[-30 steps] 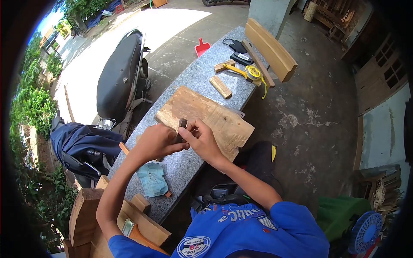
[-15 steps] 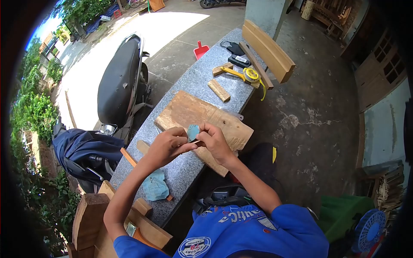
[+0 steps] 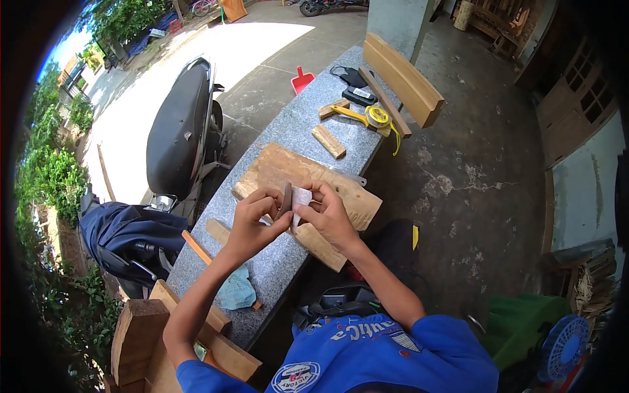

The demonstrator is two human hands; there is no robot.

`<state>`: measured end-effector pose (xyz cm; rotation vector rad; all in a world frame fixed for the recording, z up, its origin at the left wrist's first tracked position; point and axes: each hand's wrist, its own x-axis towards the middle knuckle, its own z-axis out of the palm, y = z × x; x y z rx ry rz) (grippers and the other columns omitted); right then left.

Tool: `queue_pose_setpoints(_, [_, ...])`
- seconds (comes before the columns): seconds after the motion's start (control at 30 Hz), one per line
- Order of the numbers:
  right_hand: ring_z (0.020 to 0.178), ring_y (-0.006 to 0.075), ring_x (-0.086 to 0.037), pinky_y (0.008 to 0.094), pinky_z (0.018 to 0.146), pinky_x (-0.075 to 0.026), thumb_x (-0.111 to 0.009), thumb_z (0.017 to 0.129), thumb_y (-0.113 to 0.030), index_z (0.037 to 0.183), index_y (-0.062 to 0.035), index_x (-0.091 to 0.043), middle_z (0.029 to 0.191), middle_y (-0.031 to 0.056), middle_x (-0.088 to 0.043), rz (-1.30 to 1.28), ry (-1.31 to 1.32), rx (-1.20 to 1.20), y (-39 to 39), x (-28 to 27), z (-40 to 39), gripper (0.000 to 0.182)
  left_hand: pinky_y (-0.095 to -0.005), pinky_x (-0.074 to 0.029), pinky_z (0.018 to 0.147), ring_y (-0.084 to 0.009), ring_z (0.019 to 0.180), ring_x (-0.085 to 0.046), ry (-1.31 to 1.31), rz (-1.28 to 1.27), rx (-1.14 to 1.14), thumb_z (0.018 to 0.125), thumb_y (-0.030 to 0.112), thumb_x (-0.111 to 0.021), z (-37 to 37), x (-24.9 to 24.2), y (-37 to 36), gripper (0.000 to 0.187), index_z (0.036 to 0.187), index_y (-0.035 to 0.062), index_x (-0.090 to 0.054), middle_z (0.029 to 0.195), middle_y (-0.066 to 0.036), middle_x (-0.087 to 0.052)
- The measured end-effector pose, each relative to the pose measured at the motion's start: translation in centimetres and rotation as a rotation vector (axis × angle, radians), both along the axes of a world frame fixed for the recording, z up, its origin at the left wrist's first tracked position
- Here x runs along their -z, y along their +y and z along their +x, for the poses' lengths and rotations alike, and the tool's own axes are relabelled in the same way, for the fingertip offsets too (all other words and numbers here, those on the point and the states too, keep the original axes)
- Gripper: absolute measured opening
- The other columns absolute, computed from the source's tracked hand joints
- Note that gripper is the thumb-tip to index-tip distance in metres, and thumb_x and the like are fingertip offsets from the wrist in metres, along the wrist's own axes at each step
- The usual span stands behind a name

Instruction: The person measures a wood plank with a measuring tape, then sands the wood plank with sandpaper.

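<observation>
Both hands are raised close together over a wide wooden board (image 3: 275, 164) lying on the speckled stone bench. My left hand (image 3: 252, 223) pinches a small, dark brown strip of wood (image 3: 287, 196), tilted upright. Just beside it, my right hand (image 3: 329, 219) grips a small folded piece of sandpaper (image 3: 301, 198) between thumb and fingers, its pale greyish side showing against the wood strip. A larger crumpled light-blue sheet of sandpaper (image 3: 237, 291) lies on the bench below my left forearm.
Farther along the stone bench (image 3: 308, 118) are a small wood block (image 3: 329, 141), a yellow tape measure (image 3: 377, 116), a black mask (image 3: 349, 75) and a long plank (image 3: 403, 82). Stacked timber (image 3: 137, 334) stands at lower left. A motorbike (image 3: 177, 131) is parked alongside the bench.
The sandpaper has turned from its blue-green side to its pale side. The wood strip has swung from nearly flat to upright in my left hand.
</observation>
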<state>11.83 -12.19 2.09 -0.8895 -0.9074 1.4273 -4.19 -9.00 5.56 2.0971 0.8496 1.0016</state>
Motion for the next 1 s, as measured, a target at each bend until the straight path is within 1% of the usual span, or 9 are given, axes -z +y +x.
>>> queue_pose_setpoints(0.03, [0.082, 0.0125, -0.054, 0.025, 0.068, -0.049, -0.052, 0.074, 0.001, 0.103, 0.0022, -0.045, 0.093, 0.0094, -0.053, 0.007, 0.024, 0.003, 0.2, 0.4, 0.1, 0.03, -0.0228, -0.041, 0.053, -0.0108, 0.064, -0.054, -0.034, -0.018, -0.005, 0.068, 0.0, -0.065, 0.0, 0.5, 0.0, 0.023, 0.058, 0.0007, -0.045, 0.078, -0.009, -0.058])
queue_pose_setpoints(0.13, [0.085, 0.0127, -0.055, 0.0238, 0.072, -0.047, -0.05, 0.072, 0.005, 0.107, 0.0019, -0.045, 0.095, 0.0098, -0.054, 0.009, 0.115, -0.023, 0.5, 1.4, 1.2, 0.036, -0.0212, -0.044, 0.058, -0.0101, 0.068, -0.055, -0.44, -0.544, -0.101, 0.072, 0.0, -0.064, 0.1, 1.4, -0.2, 0.023, 0.062, 0.0031, -0.044, 0.084, -0.008, -0.057])
queue_pose_setpoints(0.27, [0.089, 0.0137, -0.055, 0.0248, 0.078, -0.046, -0.049, 0.071, 0.009, 0.109, 0.0017, -0.044, 0.098, 0.0092, -0.054, 0.01, 0.219, -0.089, 0.5, 1.3, 2.1, 0.038, -0.0224, -0.048, 0.068, -0.0108, 0.077, -0.056, -0.576, -0.646, -0.168, 0.076, 0.001, -0.062, 1.7, 1.0, -0.8, 0.011, 0.076, 0.0009, -0.051, 0.09, -0.007, -0.055])
queue_pose_setpoints(0.37, [0.091, 0.0135, -0.054, 0.0257, 0.081, -0.045, -0.049, 0.071, 0.01, 0.108, 0.0005, -0.045, 0.098, 0.0082, -0.053, 0.051, 0.211, -0.074, 0.6, 1.6, 2.4, 0.038, -0.0249, -0.048, 0.071, -0.012, 0.082, -0.056, -0.333, -0.496, -0.108, 0.078, 0.003, -0.062, 1.5, 2.4, -0.1, 0.017, 0.093, -0.0016, -0.055, 0.096, -0.009, -0.055])
queue_pose_setpoints(0.47, [0.091, 0.0134, -0.054, 0.0258, 0.081, -0.044, -0.049, 0.072, 0.009, 0.108, -0.0018, -0.046, 0.098, 0.0076, -0.053, 0.049, 0.194, -0.053, 0.6, 1.5, 2.6, 0.039, -0.0265, -0.047, 0.074, -0.0124, 0.084, -0.056, -0.31, -0.739, 0.015, 0.079, 0.005, -0.062, 1.8, 1.4, -0.5, 0.025, 0.102, -0.0021, -0.054, 0.1, -0.011, -0.056])
queue_pose_setpoints(0.7, [0.092, 0.0138, -0.054, 0.0264, 0.081, -0.045, -0.057, 0.075, 0.0, 0.111, -0.002, -0.046, 0.099, 0.0081, -0.054, -0.014, 0.308, -0.115, 0.1, 0.4, 3.1, 0.038, -0.0275, -0.045, 0.079, -0.0135, 0.088, -0.056, -0.348, -0.915, 0.03, 0.077, 0.008, -0.064, 2.2, 1.3, -0.2, 0.045, 0.116, 0.0025, -0.043, 0.099, -0.009, -0.058])
queue_pose_setpoints(0.8, [0.093, 0.0138, -0.054, 0.0256, 0.081, -0.045, -0.059, 0.076, -0.003, 0.115, -0.0031, -0.046, 0.099, 0.009, -0.053, -0.105, 0.413, -0.179, 0.3, 1.0, 2.8, 0.041, -0.0279, -0.046, 0.078, -0.0137, 0.085, -0.056, -0.329, -0.767, 0.058, 0.075, 0.007, -0.066, 2.3, 1.9, 0.1, 0.045, 0.115, 0.0032, -0.044, 0.098, -0.007, -0.056])
queue_pose_setpoints(0.9, [0.095, 0.0183, -0.054, 0.0275, 0.082, -0.045, -0.058, 0.075, -0.004, 0.118, -0.0033, -0.046, 0.104, 0.0109, -0.052, -0.135, 0.235, -0.192, 1.0, 3.2, 2.1, 0.044, -0.025, -0.047, 0.073, -0.0135, 0.083, -0.056, -0.27, -0.706, 0.037, 0.072, 0.007, -0.069, 1.6, 3.4, 2.0, 0.046, 0.111, 0.0011, -0.045, 0.091, -0.008, -0.057])
queue_pose_setpoints(1.0, [0.105, 0.0253, -0.05, 0.0336, 0.09, -0.04, -0.057, 0.076, -0.007, 0.119, -0.0025, -0.047, 0.115, 0.0134, -0.048, 0.334, -0.765, -0.089, 3.1, 3.4, 3.1, 0.045, -0.0324, -0.046, 0.071, -0.0201, 0.084, -0.055, 0.179, -0.376, -0.23, 0.075, 0.03, -0.067, -1.4, 7.1, 6.6, 0.046, 0.106, 0.0012, -0.05, 0.093, -0.013, -0.056])
